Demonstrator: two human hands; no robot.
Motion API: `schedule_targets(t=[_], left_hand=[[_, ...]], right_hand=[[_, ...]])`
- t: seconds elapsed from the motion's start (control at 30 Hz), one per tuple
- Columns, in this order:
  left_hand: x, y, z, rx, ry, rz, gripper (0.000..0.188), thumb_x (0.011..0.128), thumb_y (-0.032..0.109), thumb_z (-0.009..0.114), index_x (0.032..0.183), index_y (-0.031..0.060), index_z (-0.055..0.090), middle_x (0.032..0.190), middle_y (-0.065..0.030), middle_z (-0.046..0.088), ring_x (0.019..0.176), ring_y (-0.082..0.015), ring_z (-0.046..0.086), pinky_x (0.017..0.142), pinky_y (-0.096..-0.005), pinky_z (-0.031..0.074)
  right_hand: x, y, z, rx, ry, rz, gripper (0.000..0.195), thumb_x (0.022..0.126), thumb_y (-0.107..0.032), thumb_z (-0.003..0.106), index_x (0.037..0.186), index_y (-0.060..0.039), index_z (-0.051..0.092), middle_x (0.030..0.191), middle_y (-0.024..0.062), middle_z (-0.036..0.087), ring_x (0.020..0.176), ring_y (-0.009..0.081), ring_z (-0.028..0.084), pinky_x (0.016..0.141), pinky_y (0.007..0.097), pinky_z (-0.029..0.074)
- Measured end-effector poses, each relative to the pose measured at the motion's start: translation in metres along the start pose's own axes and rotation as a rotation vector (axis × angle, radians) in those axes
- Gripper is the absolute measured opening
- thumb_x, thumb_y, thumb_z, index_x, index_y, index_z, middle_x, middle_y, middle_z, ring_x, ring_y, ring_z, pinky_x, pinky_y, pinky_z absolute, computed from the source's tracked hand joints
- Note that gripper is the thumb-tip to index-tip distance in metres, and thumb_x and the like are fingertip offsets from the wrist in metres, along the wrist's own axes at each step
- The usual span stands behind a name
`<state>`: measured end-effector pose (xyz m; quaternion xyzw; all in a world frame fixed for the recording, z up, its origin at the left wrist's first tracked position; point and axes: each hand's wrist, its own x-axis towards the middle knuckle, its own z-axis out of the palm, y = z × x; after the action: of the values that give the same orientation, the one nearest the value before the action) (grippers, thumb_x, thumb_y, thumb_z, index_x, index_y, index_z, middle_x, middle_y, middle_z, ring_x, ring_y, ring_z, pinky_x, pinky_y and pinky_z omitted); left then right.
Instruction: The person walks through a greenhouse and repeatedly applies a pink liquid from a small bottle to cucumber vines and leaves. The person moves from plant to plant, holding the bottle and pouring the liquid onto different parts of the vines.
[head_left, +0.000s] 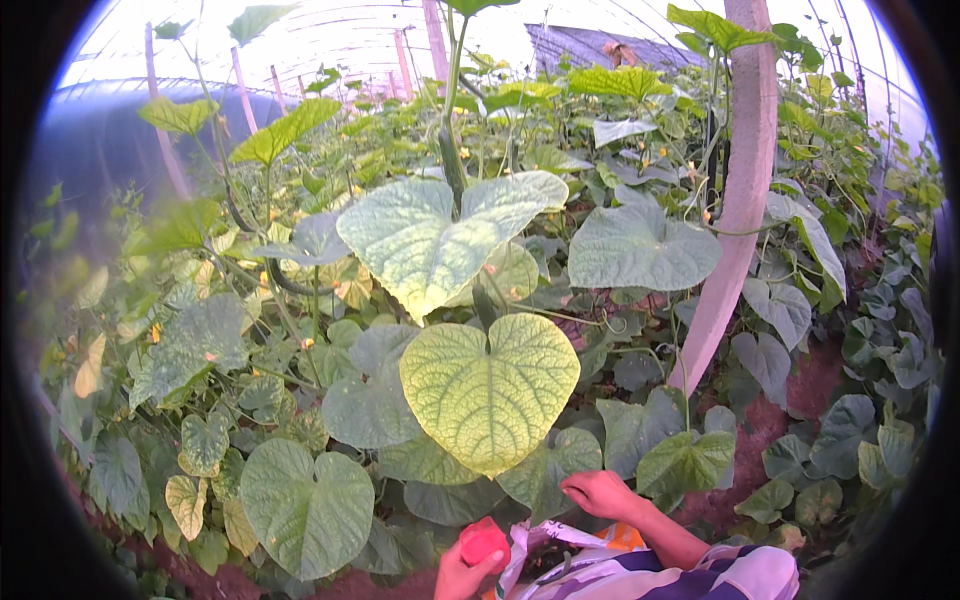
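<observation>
At the bottom edge, my left hand grips a small red object, perhaps a plastic container. My right hand is raised to the right of it, fingers curled together, and nothing shows in them. Just beyond that hand hang cucumber leaves. Between my forearms, against my body, is an open white bag with printed writing and an orange patch. Its dark inside is only partly visible. A large yellow-green cucumber leaf hangs ahead, with a dark green cucumber partly hidden behind it.
Dense cucumber vines fill the greenhouse ahead. A broad pale leaf hangs beneath another cucumber. A slanting concrete post stands at right, near reddish bare soil. Thinner posts rise at left under the plastic roof.
</observation>
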<state>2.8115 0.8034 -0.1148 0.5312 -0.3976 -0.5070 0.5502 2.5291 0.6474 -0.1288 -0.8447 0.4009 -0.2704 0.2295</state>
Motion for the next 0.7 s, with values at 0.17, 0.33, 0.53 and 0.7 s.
schedule_targets(t=[0.17,0.33,0.53,0.7], left_hand=[[-0.014,0.020,0.002,-0.002,0.070,0.102,0.046,0.088,0.013,0.082,0.129,0.0011,0.066,0.116,-0.0066,0.073,0.104,-0.0163,0.068,0.095,-0.0338,0.055],[-0.022,0.012,-0.015,0.032,0.123,0.081,0.042,0.088,0.013,0.081,0.126,0.0020,0.067,0.112,-0.0076,0.074,0.102,-0.0171,0.069,0.094,-0.0339,0.055],[-0.030,0.101,-0.010,0.198,0.085,0.114,0.048,0.086,0.013,0.084,0.129,0.0027,0.066,0.116,-0.0078,0.073,0.104,-0.0169,0.068,0.096,-0.0353,0.054],[-0.025,0.178,0.015,0.219,-0.064,0.172,0.057,0.084,0.012,0.085,0.134,0.0008,0.059,0.118,-0.0136,0.072,0.109,-0.0255,0.068,0.099,-0.0412,0.054]], right_hand=[[0.030,0.017,-0.013,0.035,0.161,-0.060,0.017,0.095,-0.019,0.066,0.104,-0.0065,0.073,0.090,0.0162,0.072,0.080,0.0356,0.071,0.070,0.0416,0.057],[0.084,-0.011,-0.101,0.323,0.513,-0.094,0.010,0.093,-0.008,0.067,0.099,-0.0016,0.070,0.085,0.0120,0.072,0.074,0.0233,0.070,0.067,0.0353,0.054],[0.181,-0.118,-0.290,0.513,0.786,-0.523,0.010,0.099,-0.007,0.065,0.100,0.0018,0.069,0.080,0.0044,0.065,0.072,0.0111,0.061,0.066,0.0285,0.050],[0.296,-0.179,-0.388,0.576,0.489,-0.642,0.025,0.097,-0.008,0.061,0.117,0.0029,0.070,0.093,0.0106,0.073,0.081,0.0153,0.068,0.078,0.0303,0.055]])
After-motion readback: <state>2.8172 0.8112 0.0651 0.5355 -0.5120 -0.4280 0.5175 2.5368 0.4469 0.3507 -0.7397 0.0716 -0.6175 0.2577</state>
